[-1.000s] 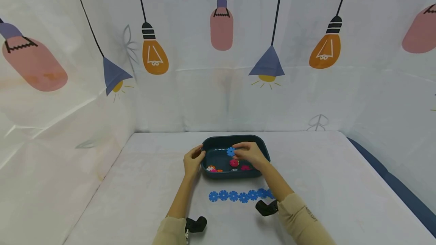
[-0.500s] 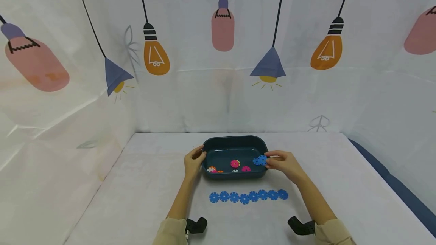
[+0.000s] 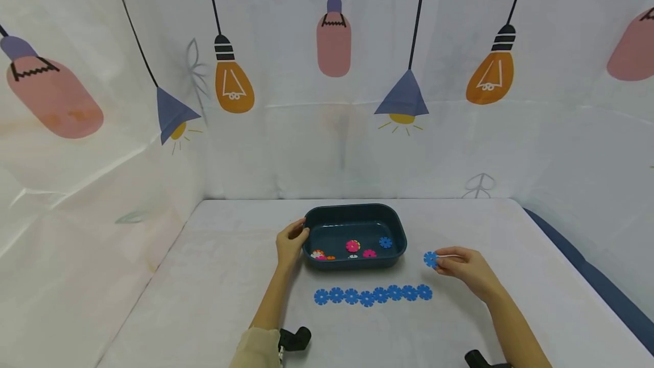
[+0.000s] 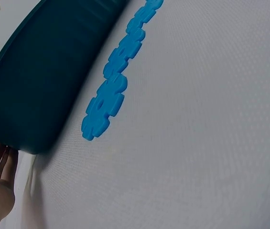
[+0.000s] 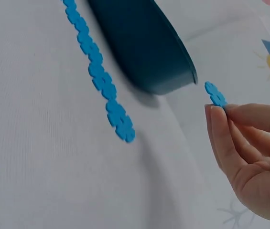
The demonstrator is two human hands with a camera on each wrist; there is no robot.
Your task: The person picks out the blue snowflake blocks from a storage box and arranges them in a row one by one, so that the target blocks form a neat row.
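My right hand [image 3: 467,268] pinches a blue flower-shaped interlocking disc [image 3: 430,259] between thumb and fingers, held in the air to the right of the dark teal tray [image 3: 352,264]. In the right wrist view, the disc [image 5: 214,93] sticks up past the fingertips, its lower edge hidden by them. At the tray's left end my left hand [image 3: 290,241] grips the rim; in the left wrist view its fingers [image 4: 8,167] lie against the end wall. On the table in front of the tray, a row of several blue discs [image 3: 366,299] runs from left to right.
Inside the tray lie another blue disc [image 3: 385,242], pink discs [image 3: 352,246] and a small group of white, orange and pink ones [image 3: 318,255]. A white cloth covers the table [image 3: 230,300]. Behind stands a white curtain [image 3: 286,146] printed with lamps.
My right hand has lifted a blue disc from the tray and carried it out over the right rim, then rightward and closer. The left hand stays at the tray's left end.
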